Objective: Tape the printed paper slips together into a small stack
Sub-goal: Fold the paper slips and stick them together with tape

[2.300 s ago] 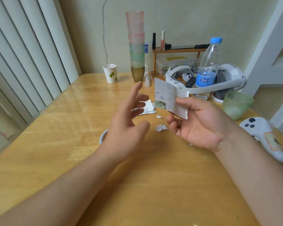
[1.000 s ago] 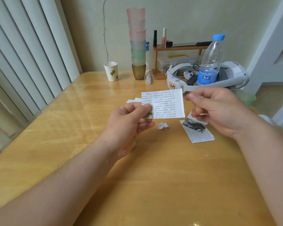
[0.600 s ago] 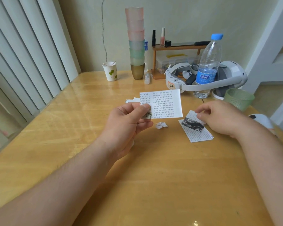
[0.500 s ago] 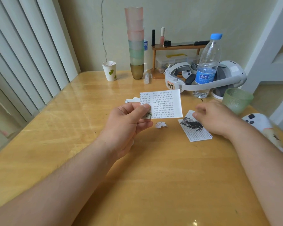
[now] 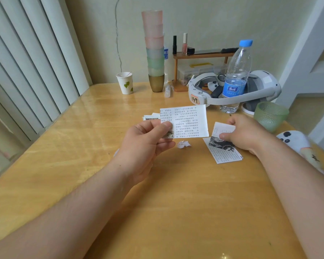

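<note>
Right grip now lifts second slip.

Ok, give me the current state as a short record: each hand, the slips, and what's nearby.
left hand: pinches one printed slip by its left end, held up off the table
right hand: fingers lift the far edge of a second slip, the rest of it flat on the table
other slips: a few lie behind the left hand
paper scrap: on the table between the hands
tape: none visible
nearby: water bottle, headset, green glass
</note>
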Demonstrator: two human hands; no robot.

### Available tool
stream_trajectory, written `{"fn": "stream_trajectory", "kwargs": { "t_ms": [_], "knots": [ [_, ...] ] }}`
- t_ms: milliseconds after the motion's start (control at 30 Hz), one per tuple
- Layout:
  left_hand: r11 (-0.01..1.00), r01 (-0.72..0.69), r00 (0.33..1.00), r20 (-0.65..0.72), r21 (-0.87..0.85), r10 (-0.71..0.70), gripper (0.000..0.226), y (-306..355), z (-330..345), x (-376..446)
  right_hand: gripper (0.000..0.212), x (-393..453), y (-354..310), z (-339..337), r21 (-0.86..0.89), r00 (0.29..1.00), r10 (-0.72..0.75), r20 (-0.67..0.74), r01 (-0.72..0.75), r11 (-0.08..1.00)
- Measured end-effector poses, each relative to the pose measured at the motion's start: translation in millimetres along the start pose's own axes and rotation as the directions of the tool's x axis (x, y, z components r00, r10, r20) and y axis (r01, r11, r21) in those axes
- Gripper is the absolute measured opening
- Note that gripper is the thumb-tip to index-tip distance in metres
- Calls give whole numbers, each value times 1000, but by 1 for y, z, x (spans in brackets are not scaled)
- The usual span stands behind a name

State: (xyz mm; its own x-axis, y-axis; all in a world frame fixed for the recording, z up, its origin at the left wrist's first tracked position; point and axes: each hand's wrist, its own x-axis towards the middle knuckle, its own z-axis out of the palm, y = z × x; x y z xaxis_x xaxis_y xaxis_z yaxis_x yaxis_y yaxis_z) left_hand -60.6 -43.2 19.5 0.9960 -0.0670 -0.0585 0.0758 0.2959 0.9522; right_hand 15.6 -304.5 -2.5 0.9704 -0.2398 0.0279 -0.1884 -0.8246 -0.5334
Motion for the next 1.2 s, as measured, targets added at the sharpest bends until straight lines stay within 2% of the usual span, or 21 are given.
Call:
{"fn": "stream_trajectory", "kwargs": {
  "t_ms": [100,233,367,433,500,567,667,767,833,933,1000,1067,1200],
  "knots": [
    [1000,-5,1000,2,-14,5,10,1,0,-1,29,-2,2,0,68,1000,0,-27,2,998],
    [999,-13,1000,10,-40,13,15,2,0,-1,19,-8,3,-11,284,998,-17,-61,34,958],
    [998,-17,1000,8,-54,17,7,1,-2,1,16,-14,-10,-24,576,993,14,-118,56,816],
    [998,-16,1000,4,-53,16,2,1,-2,2,14,-18,-17,-30,726,996,54,-67,12,688],
    [998,-22,1000,-10,-53,21,6,0,-3,3,12,-22,-22,-34,889,998,42,41,-56,454],
    [998,-32,999,-34,-57,30,12,0,-4,3,11,-25,-26,-37,961,991,-5,134,-129,245],
    [997,-45,998,-57,-64,41,11,1,-5,5,18,-31,-29,-40,971,977,-47,209,-201,132],
    [995,-65,995,-76,-76,59,8,1,-6,7,15,-35,-30,-43,974,967,-112,228,-224,44],
    [992,-79,992,-101,-94,70,9,2,-6,7,8,-38,-30,-42,978,959,-191,209,-204,46],
    [992,-101,989,-118,-79,91,10,2,-5,8,7,-46,-35,-37,981,914,-362,181,-141,134],
    [992,-114,987,-120,-51,107,11,1,-5,7,19,-51,-40,-32,973,882,-428,197,-123,194],
    [991,-134,984,-118,-24,131,12,0,-5,7,33,-54,-44,-27,956,869,-444,217,-97,278],
    [985,-171,981,-92,5,171,9,-2,-3,7,18,-59,-50,-21,909,875,-419,243,-54,414]
  ]
}}
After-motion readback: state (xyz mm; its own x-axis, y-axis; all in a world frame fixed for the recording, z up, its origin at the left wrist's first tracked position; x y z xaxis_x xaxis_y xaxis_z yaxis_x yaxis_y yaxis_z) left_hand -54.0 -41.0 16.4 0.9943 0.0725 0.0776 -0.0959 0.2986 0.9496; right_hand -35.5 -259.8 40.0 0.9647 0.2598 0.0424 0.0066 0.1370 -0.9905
